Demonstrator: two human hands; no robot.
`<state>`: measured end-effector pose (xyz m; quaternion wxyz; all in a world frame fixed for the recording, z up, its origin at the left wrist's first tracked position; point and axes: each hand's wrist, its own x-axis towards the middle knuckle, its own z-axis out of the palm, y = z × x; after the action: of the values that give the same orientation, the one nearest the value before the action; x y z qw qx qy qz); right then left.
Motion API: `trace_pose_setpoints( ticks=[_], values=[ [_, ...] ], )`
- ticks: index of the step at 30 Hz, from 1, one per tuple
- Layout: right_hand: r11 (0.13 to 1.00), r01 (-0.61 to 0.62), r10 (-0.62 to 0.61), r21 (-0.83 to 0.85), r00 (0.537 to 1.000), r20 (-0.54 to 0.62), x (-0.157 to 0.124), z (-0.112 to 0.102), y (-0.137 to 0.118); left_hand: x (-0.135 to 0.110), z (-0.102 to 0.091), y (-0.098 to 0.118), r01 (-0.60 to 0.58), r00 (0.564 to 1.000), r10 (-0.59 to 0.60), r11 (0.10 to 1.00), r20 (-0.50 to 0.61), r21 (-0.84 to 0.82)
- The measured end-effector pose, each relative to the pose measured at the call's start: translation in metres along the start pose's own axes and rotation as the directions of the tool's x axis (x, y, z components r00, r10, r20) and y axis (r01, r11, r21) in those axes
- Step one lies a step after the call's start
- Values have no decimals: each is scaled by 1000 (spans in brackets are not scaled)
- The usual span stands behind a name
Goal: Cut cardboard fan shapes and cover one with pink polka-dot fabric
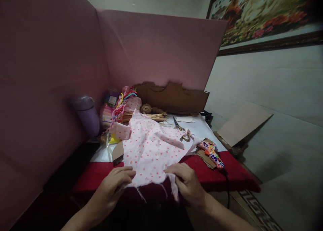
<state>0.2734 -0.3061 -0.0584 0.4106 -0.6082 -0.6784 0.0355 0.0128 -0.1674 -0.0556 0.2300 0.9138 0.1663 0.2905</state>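
The left hand point(117, 180) has its fingers curled together over the near left corner of a pale pink cotton cloth with red polka dots point(153, 150), pinching it. The right hand point(187, 181) grips the same near edge farther right, fingers bent and drawn close to the thumb, a loose strip hanging beside them. Between the hands, frayed threads dangle from the edge. The cloth spreads away across a table cover of deep red fabric point(234, 172) and a white sheet point(213, 138). By its left side lies a rounded brown cardboard piece point(118, 152); on the right, a gun-shaped tool with a multicoloured floral pattern point(214, 154) rests on torn corrugated cardboard point(204, 157). Metal scissors point(176, 123) lie at the cloth's far right edge, their handles near a bunched pink scrap. Beyond are thin tan wooden sticks point(160, 117), a ball of brown twine point(146, 108) and, far left, a purple tapered cup point(88, 119).
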Motion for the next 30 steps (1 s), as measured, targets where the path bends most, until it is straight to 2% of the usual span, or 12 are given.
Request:
trace_pose_setpoints(
  ticks=[3, 7, 9, 11, 15, 19, 21, 23, 25, 26, 28, 30],
  values=[
    [961, -266, 268, -70, 963, 26, 28, -3, 6, 25, -1, -2, 220, 975, -220, 975, -39, -4],
    [872, -449, 458, -196, 889, 0, 64, 4, 16, 62, 7, -12, 424, 898, -412, 904, -156, 54],
    [851, -460, 475, -254, 880, -2, 73, 6, 18, 75, 12, -16, 466, 878, -451, 881, -161, 75],
    [843, -437, 452, -314, 892, -26, 75, 7, 17, 82, 15, -16, 483, 871, -460, 867, -174, 124],
    [770, -412, 424, -488, 901, -92, 69, 5, 13, 90, 19, -9, 525, 851, -481, 784, -209, 332],
    [707, -394, 456, -588, 888, -47, 65, 5, 12, 89, 24, -2, 492, 851, -512, 698, -117, 520],
    [705, -375, 452, -602, 891, -25, 64, 6, 13, 85, 25, 3, 442, 874, -476, 688, -103, 576],
    [710, -356, 438, -607, 899, -15, 63, 8, 15, 80, 28, 9, 390, 913, -369, 668, -172, 634],
    [707, -349, 433, -615, 901, -14, 63, 9, 15, 74, 33, 17, 296, 954, -168, 683, -250, 668],
    [700, -348, 434, -624, 901, -16, 62, 10, 15, 70, 37, 22, 214, 966, -52, 714, -253, 667],
    [677, -346, 438, -650, 899, -23, 60, 12, 14, 62, 48, 31, -21, 978, 144, 791, -153, 612],
    [651, -335, 436, -682, 900, -26, 58, 11, 12, 53, 59, 37, -178, 979, 205, 835, 6, 520]
  ],
)
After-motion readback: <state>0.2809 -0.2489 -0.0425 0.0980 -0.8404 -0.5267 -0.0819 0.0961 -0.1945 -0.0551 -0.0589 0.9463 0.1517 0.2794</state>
